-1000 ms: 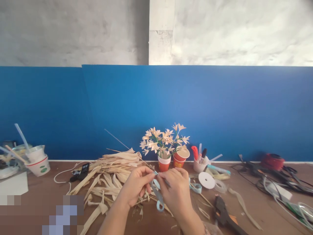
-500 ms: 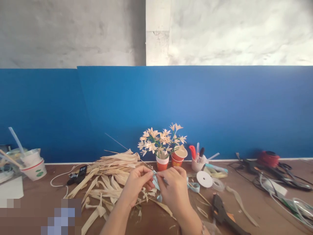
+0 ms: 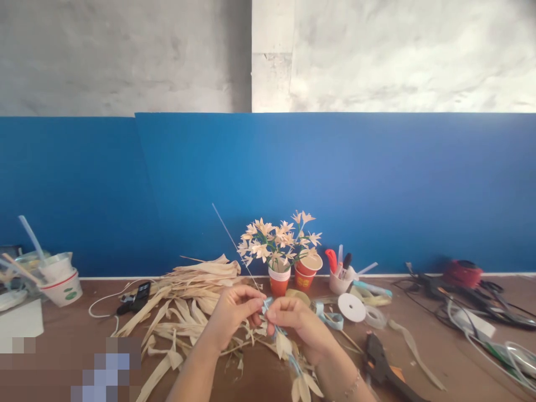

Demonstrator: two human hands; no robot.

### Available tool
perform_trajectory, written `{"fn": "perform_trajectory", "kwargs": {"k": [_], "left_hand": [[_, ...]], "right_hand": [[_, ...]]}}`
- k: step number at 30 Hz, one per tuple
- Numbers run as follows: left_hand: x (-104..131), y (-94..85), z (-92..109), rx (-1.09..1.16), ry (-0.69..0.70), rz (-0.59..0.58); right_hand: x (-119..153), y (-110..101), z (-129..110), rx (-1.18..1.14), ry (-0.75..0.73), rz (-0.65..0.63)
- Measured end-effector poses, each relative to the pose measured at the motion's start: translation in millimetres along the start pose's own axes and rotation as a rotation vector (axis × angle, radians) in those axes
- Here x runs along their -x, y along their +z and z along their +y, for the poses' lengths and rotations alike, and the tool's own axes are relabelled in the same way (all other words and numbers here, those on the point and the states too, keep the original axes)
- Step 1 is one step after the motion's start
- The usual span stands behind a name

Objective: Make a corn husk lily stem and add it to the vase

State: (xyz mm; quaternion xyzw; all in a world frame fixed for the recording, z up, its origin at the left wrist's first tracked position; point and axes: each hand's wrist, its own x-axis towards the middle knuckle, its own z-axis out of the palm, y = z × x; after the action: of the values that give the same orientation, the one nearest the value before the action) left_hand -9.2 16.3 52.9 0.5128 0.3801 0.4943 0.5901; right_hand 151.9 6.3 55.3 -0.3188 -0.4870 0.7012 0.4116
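Between the fingertips of both hands is a thin wire stem [image 3: 234, 243] that slants up to the left, with light blue tape [image 3: 267, 304] around its lower part. My left hand [image 3: 234, 315] pinches the stem beside the tape. Fingers of my right hand [image 3: 295, 324] are closed on the taped stem just to the right. Below my right hand, pale husk flowers [image 3: 283, 345] hang along the blue-wrapped lower end; another flower [image 3: 305, 386] shows near the bottom edge. My fingers partly hide the spot where tape and wire meet.
Dried corn husks [image 3: 201, 285] are heaped at left. Finished flowers [image 3: 268, 237] stand in paper cups behind my hands. To the right lie a white spool [image 3: 352, 307], a tape roll [image 3: 376, 317], a black glue gun [image 3: 383, 357] and tangled cables [image 3: 464, 312]. A blue partition [image 3: 335, 167] rises behind.
The wire has swung more upright, its tip moving right and up. My right hand has turned, and the hanging flowers now show beneath it. The left hand stays nearly in place.
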Motion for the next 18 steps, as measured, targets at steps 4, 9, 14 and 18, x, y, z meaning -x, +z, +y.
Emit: {"fn": "perform_trajectory", "kwargs": {"k": [4,9,14,18], "left_hand": [[3.0,-0.5,1.9,0.02,-0.002,-0.03],[6.3,2.4,6.4,-0.001,0.027,-0.045],[3.9,10.5,4.2,-0.053,0.017,0.115],[0.7,16.9,-1.7,-0.044,0.011,0.208]], "right_hand": [[-2.3,-4.2,7.0,-0.15,0.103,-0.072],[-4.0,-6.4,10.7,-0.206,0.151,-0.122],[-6.3,-1.0,10.2,0.181,-0.088,0.088],[-3.2,10.7,14.3,0.776,-0.415,0.436]]}}
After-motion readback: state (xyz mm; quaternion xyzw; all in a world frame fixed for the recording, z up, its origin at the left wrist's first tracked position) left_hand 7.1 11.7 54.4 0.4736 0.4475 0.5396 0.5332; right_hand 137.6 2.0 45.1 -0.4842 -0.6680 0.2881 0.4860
